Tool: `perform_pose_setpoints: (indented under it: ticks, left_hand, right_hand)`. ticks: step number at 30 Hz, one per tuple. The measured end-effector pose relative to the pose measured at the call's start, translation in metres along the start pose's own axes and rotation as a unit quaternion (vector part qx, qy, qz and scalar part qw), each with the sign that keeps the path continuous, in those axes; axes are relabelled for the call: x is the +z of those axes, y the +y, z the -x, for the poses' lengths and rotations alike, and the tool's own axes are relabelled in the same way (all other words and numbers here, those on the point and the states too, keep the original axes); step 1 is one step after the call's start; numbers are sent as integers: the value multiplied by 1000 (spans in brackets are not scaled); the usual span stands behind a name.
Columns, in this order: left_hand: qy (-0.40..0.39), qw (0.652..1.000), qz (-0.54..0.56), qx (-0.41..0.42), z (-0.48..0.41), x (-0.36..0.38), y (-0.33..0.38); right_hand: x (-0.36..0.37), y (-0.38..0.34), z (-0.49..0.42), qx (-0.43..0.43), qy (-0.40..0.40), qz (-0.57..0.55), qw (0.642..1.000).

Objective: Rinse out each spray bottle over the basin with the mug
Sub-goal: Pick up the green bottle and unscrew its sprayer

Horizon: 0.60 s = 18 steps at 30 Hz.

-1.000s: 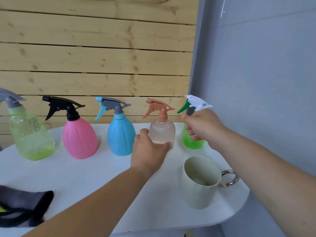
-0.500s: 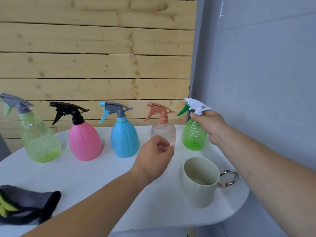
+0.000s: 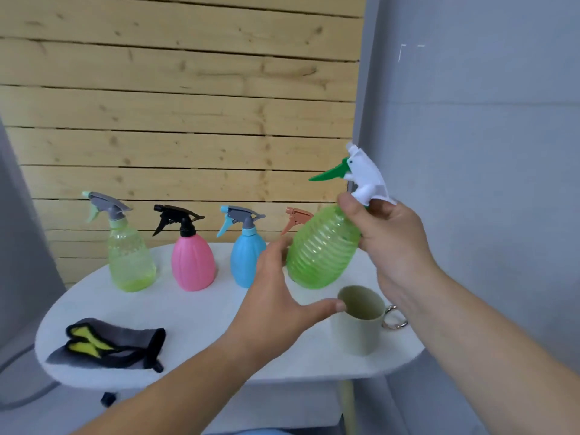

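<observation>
My right hand grips the neck of a green ribbed spray bottle with a white head and green trigger, held tilted in the air above the table. My left hand is spread open just below and left of the bottle's body, fingertips at its side; contact is unclear. A pale green mug with a metal handle stands under the bottle at the table's right. Behind stand a yellow-green bottle, a pink bottle and a blue bottle. Only the orange trigger of another bottle shows behind the lifted one.
The round white table has a grey cloth with yellow and black trim at its front left. A wooden slat wall stands behind and a grey wall to the right. No basin is in view.
My right hand has lifted the green bottle off the table and tilted it. My left hand has let go of the clear orange-topped bottle and come across, open, under the green one.
</observation>
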<state>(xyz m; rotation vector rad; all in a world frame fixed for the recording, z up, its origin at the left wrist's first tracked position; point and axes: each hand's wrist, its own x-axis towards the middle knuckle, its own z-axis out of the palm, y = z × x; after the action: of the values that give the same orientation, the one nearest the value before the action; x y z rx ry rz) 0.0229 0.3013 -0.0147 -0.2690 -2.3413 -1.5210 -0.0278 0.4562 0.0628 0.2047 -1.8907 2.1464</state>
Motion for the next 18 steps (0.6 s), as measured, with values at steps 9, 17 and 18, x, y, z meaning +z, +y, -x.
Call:
perform_pose_setpoints:
  ticks: [9, 17, 18]
  left_hand:
    - [-6, 997, -25, -79, 103, -53, 10]
    - [-150, 917, 246, -275, 141, -76, -18]
    - [-142, 917, 238, -288, 135, -75, -20]
  right_hand:
    - [14, 20, 90, 197, -72, -99, 973]
    - [14, 37, 118, 230, -173, -125, 949]
    - [15, 39, 120, 232, -172, -121, 950]
